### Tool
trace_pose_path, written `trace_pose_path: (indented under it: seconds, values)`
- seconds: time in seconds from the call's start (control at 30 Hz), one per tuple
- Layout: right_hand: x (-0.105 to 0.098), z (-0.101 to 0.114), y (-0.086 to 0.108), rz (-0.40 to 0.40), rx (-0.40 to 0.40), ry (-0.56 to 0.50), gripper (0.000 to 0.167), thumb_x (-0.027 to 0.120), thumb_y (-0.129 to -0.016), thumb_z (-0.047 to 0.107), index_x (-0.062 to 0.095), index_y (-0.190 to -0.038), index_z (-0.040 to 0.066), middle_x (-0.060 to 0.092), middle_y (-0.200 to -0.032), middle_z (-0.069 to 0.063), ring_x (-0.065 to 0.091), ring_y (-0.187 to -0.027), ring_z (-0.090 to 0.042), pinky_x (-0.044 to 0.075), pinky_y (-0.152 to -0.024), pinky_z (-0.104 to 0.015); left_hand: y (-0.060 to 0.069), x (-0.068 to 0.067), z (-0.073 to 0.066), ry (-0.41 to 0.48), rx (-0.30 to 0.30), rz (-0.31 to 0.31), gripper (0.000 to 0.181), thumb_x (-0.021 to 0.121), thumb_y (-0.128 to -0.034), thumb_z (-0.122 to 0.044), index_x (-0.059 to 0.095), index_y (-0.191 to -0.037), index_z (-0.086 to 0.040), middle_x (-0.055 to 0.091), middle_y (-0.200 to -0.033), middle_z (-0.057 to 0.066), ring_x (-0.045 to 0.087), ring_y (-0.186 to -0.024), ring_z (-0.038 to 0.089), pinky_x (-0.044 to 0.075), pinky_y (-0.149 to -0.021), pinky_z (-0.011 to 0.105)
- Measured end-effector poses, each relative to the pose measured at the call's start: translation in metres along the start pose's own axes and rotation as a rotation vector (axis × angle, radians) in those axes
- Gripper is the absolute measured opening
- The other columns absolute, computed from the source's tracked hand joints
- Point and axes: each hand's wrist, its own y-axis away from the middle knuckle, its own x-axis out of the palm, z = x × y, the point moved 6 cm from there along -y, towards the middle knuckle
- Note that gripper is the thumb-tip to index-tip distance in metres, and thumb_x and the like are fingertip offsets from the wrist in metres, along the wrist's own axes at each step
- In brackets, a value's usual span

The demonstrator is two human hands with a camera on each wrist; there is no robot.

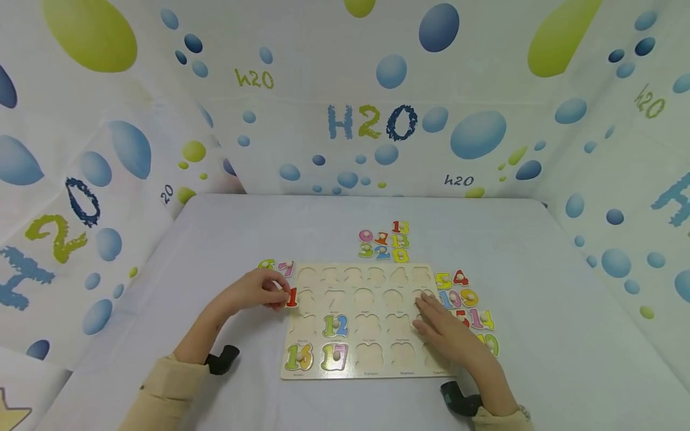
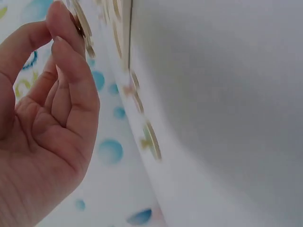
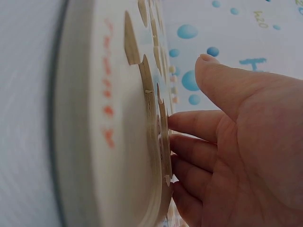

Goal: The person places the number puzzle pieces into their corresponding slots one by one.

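Your left hand [image 1: 260, 289] is pinching a red number piece [image 1: 292, 297] that shows a 1, gripped at the fingertips, with the piece jutting out past them toward the puzzle board [image 1: 349, 284]. From the head view the piece overlaps the board's left edge, beside the second row of recesses; the left wrist view shows it raised off the tabletop, with a gap between it and the board. Just beyond that hand lie a pink 7 [image 1: 286, 268] and a partly covered green piece [image 1: 266, 263]. Your right hand [image 1: 447, 329] grasps nothing: its fingers are extended and laid over the board's right side, covering some recesses. Near it on the cloth are a red 4 [image 1: 460, 277], an orange 9 [image 1: 469, 297] and other numbers, some partly hidden by your hand. The 12 [image 1: 335, 326], 16 [image 1: 299, 357] and 17 [image 1: 334, 357] sit in the board's lower left, and more pieces, including a pink 0 [image 1: 365, 236], lie past its far edge.
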Motion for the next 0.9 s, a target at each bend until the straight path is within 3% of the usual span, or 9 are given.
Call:
trace_pose_path:
  seconds: [0.13,0.3,0.57,0.9]
  values:
    - [0.001,-0.001,0.000,0.001,-0.002,0.001,0.058,0.054,-0.095,0.034,0.040,-0.141,0.001,0.029,-0.147,-0.018,0.023,-0.136,-0.034,0.025,-0.103,-0.053,-0.001,0.027,-0.012,-0.020,0.019,0.097,0.009,0.068,-0.0847,-0.011,0.065,-0.087,-0.003,0.063,-0.064,0.007,0.060,-0.062,0.019,0.051,-0.061,0.032]
    - [0.002,-0.001,0.001,0.004,-0.001,-0.001,0.059,0.054,-0.095,0.035,0.039,-0.141,0.001,0.029,-0.148,-0.018,0.023,-0.135,-0.034,0.025,-0.103,-0.053,-0.001,0.047,-0.014,-0.070,-0.002,0.132,0.005,0.069,-0.0835,-0.009,0.065,-0.082,-0.006,0.062,-0.060,0.005,0.061,-0.057,0.016,0.050,-0.058,0.029]
    - [0.000,0.001,0.002,0.012,-0.010,-0.007,0.059,0.053,-0.096,0.035,0.038,-0.141,0.000,0.028,-0.148,-0.019,0.022,-0.136,-0.034,0.025,-0.103,-0.053,0.000,0.054,-0.013,-0.084,-0.044,0.140,0.006,0.068,-0.0827,-0.005,0.063,-0.080,-0.005,0.063,-0.059,0.005,0.063,-0.055,0.019,0.051,-0.057,0.029]
    - [0.000,0.001,0.003,0.010,0.000,-0.001,0.060,0.054,-0.095,0.035,0.038,-0.141,0.000,0.028,-0.148,-0.019,0.022,-0.136,-0.035,0.024,-0.103,-0.053,-0.002,0.055,-0.014,-0.145,-0.051,0.155,0.007,0.067,-0.0828,-0.003,0.063,-0.079,-0.006,0.062,-0.059,0.003,0.061,-0.054,0.017,0.050,-0.056,0.028]
